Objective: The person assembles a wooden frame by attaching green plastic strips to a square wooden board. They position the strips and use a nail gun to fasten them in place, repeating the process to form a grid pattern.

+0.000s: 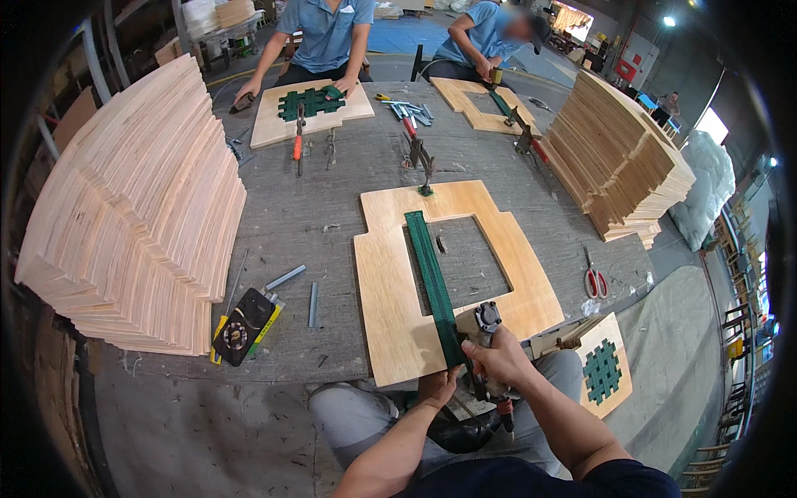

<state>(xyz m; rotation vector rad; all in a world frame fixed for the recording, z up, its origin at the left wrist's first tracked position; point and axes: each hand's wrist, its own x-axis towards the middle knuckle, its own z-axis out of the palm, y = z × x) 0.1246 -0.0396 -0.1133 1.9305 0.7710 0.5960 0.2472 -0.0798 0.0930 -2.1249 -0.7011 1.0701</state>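
Right hand [502,358]: fingers wrapped closed around the handle of a metal-and-black staple gun [483,315], its head at the near edge of the work. Left hand [437,388]: fingers bent up against the near end of the strap, partly under the board; how firmly they pinch, I cannot tell.

Strap [428,266]: 1 length, dark green, flat, woven, lighter lines running lengthwise. It lies slightly aslant, from the far rail over the left part of the cut-out to the near edge.

Panel [386,274]: 1, pale yellow-tan wood, smooth, visible grain, stepped corners, 1 large four-sided cut-out; on the table directly before the seated worker, its near edge above the knees. Clamp [419,153]: 1, dark metal, red handle, at the panel's far edge, green material under its foot.

Table [290,195]: grey, fibrous covering, scattered scraps. Right: scissors [594,280], red handles. Left: 2 grey staple strips [313,305], slim and straight, near a black flat object [243,328] with a round disc.

Flanking: 2 tall piles of thin pale boards, left stack [141,207] and right stack [614,158], edges layered.

Opposite: 2 co-workers in blue shirts, each at a wooden panel with green webbing.
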